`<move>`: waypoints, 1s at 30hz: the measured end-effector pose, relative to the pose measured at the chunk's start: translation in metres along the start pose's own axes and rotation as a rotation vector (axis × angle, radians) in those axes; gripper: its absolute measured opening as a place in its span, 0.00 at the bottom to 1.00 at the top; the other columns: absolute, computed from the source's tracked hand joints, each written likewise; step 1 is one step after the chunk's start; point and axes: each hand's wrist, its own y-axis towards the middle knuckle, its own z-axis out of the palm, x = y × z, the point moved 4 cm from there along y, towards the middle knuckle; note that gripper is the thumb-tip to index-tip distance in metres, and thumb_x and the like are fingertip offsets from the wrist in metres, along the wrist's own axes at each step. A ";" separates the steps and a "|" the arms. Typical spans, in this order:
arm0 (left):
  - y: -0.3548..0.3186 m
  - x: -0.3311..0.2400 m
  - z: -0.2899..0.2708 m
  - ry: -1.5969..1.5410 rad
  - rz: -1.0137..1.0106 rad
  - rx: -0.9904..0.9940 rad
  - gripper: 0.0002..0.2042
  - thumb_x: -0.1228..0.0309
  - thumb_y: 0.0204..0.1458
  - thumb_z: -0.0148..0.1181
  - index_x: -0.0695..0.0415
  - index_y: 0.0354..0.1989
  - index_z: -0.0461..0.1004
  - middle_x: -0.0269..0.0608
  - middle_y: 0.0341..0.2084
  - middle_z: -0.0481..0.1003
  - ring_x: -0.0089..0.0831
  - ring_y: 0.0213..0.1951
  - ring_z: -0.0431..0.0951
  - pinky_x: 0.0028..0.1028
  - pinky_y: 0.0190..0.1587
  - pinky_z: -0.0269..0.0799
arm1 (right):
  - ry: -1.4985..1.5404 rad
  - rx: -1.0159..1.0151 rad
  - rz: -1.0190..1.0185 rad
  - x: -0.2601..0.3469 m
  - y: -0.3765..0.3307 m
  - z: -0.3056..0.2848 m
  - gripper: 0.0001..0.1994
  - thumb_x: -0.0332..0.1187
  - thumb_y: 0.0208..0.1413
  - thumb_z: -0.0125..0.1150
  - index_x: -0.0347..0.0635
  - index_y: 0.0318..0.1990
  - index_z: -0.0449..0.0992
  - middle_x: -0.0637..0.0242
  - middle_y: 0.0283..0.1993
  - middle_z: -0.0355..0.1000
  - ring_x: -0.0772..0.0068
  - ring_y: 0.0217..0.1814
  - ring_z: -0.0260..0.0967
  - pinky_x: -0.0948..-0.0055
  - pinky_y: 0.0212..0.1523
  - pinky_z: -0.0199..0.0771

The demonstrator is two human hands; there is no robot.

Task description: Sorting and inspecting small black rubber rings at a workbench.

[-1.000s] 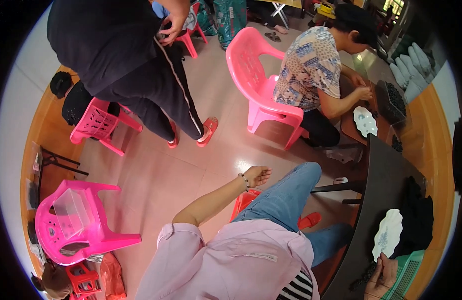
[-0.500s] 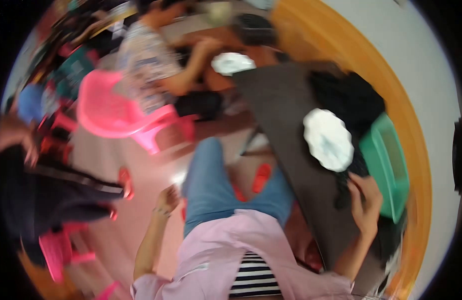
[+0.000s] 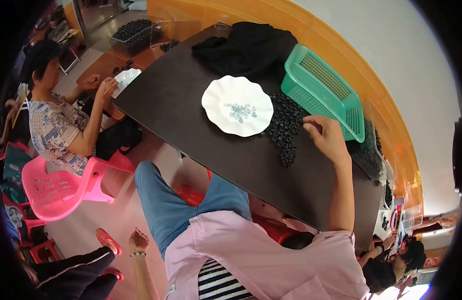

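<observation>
My right hand (image 3: 327, 137) hovers at the right edge of a loose pile of small black rings (image 3: 285, 125) on the dark table. Its thumb and forefinger are slightly apart, with nothing visible between them. Left of the pile sits a white wavy-rimmed plate (image 3: 216, 102); small clear and bluish pieces (image 3: 241, 112) lie in its middle. A green mesh basket (image 3: 303, 97) stands just beyond my right hand. Down beside my left leg, away from the table, hangs my left hand (image 3: 139, 242) with its fingers curled in; whatever they may hold is hidden.
Black cloth (image 3: 251, 47) is heaped at the table's (image 3: 166, 95) far side, against an orange wall edge. A person on a pink chair (image 3: 56, 192) works over another white plate (image 3: 127, 79) at left. Another person's dark-trousered legs (image 3: 76, 272) extend at lower left.
My view has swung right, bringing the table toward the middle and sharpening the blurred scene. My right hand remains beside the rings and basket; my left hand still hangs low.
</observation>
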 end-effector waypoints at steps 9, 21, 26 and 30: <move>0.004 -0.004 -0.007 0.134 0.147 -0.017 0.09 0.69 0.58 0.48 0.50 0.37 0.77 0.24 0.26 0.76 0.17 0.23 0.72 0.21 0.26 0.70 | 0.142 0.239 -0.164 0.044 0.055 0.056 0.14 0.26 0.49 0.63 0.31 0.44 0.76 0.62 0.33 0.75 0.79 0.32 0.70 0.76 0.36 0.71; -0.142 0.017 0.230 0.645 0.762 0.050 0.13 0.63 0.58 0.53 0.56 0.47 0.75 0.30 0.30 0.73 0.15 0.26 0.68 0.15 0.29 0.62 | 0.089 0.170 -0.160 0.031 0.059 0.046 0.11 0.28 0.49 0.61 0.32 0.39 0.77 0.52 0.33 0.77 0.59 0.36 0.76 0.67 0.38 0.74; -0.169 0.037 0.283 0.659 0.919 0.245 0.11 0.68 0.61 0.49 0.59 0.47 0.74 0.31 0.30 0.71 0.14 0.25 0.65 0.15 0.28 0.60 | -0.059 0.257 0.037 -0.006 -0.007 -0.003 0.10 0.20 0.51 0.57 0.29 0.41 0.75 0.62 0.32 0.76 0.78 0.34 0.71 0.77 0.36 0.71; -0.181 0.067 0.311 0.770 0.910 0.333 0.12 0.67 0.61 0.50 0.59 0.48 0.73 0.31 0.30 0.70 0.12 0.24 0.64 0.14 0.27 0.59 | 0.054 0.259 0.193 -0.042 -0.033 -0.003 0.11 0.19 0.48 0.57 0.30 0.41 0.75 0.56 0.31 0.77 0.68 0.34 0.75 0.70 0.38 0.73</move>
